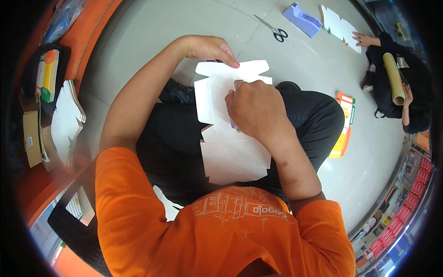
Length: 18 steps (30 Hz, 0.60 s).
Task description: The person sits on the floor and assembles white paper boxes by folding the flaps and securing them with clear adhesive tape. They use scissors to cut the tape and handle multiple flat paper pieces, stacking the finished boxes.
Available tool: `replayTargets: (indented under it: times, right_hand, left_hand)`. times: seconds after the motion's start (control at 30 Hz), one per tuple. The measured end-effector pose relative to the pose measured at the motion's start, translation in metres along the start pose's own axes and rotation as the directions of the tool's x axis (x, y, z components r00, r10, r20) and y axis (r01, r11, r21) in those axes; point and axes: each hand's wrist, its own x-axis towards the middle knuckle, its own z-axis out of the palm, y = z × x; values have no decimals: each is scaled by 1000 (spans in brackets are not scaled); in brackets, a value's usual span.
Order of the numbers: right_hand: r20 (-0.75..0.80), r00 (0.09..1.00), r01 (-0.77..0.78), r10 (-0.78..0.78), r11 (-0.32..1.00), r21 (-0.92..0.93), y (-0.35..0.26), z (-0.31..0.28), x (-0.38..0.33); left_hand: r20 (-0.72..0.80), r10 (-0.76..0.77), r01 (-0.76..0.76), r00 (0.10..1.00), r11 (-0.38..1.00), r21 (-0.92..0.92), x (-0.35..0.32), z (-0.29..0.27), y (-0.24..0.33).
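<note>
A white unfolded cardboard box blank (235,159), with notched flaps and creases, lies across my lap. My left hand (213,49) is at its far edge, thumb on top of the flap and the other fingers tucked out of sight, gripping the card. Over the middle of the blank, my right hand (256,109) is closed in a fist with the thumb uppermost. A bit of a small purple thing (233,123) shows beneath that fist; most of it is hidden, so its kind cannot be made out.
On the tiled floor ahead lie black-handled scissors (276,32) and a purple tape dispenser (302,19). A co-worker at the right touches another white blank (340,27), near a yellowish roll (393,78). A printed carton (342,129) is beside my knee; white blanks (67,122) stack left.
</note>
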Motion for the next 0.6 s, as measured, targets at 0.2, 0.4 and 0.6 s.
replayTargets:
  times: [0.2,0.4,0.6]
  right_hand:
    - [48,990,132,-130,990,-43,14,-3,-1]
    - [139,980,150,-140,986,-66,12,-4,1]
    - [100,984,156,-146,982,-108,5,1,2]
  left_hand:
    - [-101,-11,28,995,985,170,-3,8,2]
    - [-34,-13,18,999,988,153,-11,6,7]
    - [-72,8,10,997,970,243,-12,12,10]
